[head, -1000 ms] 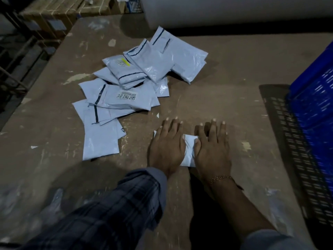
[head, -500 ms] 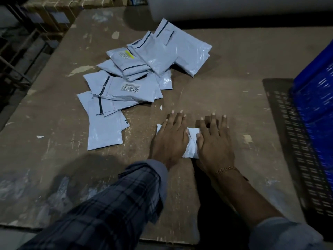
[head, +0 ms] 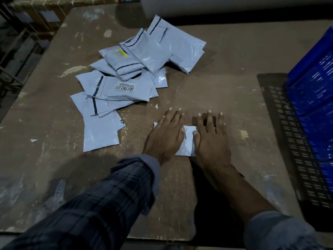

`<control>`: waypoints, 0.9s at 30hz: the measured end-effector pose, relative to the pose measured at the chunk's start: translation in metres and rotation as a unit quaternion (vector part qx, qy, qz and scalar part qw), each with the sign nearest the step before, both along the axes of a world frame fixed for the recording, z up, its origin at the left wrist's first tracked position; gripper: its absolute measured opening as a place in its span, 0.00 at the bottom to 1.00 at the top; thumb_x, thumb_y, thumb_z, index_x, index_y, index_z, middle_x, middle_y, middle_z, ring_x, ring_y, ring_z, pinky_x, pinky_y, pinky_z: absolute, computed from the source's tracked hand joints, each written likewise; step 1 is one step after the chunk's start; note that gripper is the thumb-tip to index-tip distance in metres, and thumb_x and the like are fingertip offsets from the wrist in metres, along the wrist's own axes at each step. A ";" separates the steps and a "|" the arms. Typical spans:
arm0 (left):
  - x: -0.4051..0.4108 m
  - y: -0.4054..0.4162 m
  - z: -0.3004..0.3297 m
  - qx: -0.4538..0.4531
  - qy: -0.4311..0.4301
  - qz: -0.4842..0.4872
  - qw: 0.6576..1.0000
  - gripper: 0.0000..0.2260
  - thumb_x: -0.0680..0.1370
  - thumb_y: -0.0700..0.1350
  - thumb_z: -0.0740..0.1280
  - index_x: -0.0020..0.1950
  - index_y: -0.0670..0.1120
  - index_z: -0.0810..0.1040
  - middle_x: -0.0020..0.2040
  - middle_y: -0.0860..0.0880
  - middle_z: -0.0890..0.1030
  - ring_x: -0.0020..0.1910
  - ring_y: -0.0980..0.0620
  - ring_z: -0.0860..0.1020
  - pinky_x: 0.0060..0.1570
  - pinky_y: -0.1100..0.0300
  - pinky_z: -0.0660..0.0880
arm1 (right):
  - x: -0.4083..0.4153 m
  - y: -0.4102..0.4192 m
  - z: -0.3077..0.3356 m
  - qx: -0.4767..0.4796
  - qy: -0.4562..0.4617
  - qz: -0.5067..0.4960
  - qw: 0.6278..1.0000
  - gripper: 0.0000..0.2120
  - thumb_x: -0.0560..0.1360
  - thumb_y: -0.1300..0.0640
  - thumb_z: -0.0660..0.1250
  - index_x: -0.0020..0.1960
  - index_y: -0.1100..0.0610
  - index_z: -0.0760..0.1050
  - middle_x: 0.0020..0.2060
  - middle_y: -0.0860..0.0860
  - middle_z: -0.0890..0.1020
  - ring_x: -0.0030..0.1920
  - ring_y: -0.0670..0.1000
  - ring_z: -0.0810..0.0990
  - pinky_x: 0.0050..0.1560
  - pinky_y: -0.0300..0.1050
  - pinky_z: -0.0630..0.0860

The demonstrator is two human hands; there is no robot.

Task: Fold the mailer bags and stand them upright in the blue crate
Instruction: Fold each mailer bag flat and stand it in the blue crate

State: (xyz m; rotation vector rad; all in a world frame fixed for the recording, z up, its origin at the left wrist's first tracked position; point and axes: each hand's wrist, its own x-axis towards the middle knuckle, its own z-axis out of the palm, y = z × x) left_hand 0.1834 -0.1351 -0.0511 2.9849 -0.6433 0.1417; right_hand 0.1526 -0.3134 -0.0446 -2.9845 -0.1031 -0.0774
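Both hands flat on a folded mailer bag [head: 187, 141], pressing the crease, table [head: 225, 56] centre.

Left hand [head: 164, 136] and right hand [head: 211, 139] lie side by side, fingers straight, palms down on the bag. Only a strip of it shows between the thumbs, plus a corner poking out left of the left hand. Likely flattening the fold so it holds shape before it goes upright in the blue crate [head: 313, 98], which sits well right of the bag, at the table's edge. The loose pile of unfolded mailers [head: 129, 74] lies beyond and left of the bag, apart from it. Versus half a second ago: hands keep the same pose on the bag, pile unmoved; only the view has shifted slightly. Bag not lifted yet.
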 end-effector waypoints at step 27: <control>-0.018 -0.016 -0.003 0.000 -0.037 0.122 0.992 0.29 0.86 0.53 0.47 0.82 0.38 0.62 0.83 0.40 0.63 0.81 0.39 0.64 0.77 0.44 0.65 | -0.003 -0.001 0.006 -0.025 0.065 0.017 0.997 0.30 0.82 0.45 0.44 0.81 0.54 0.61 0.81 0.65 0.55 0.81 0.71 0.47 0.79 0.67 0.53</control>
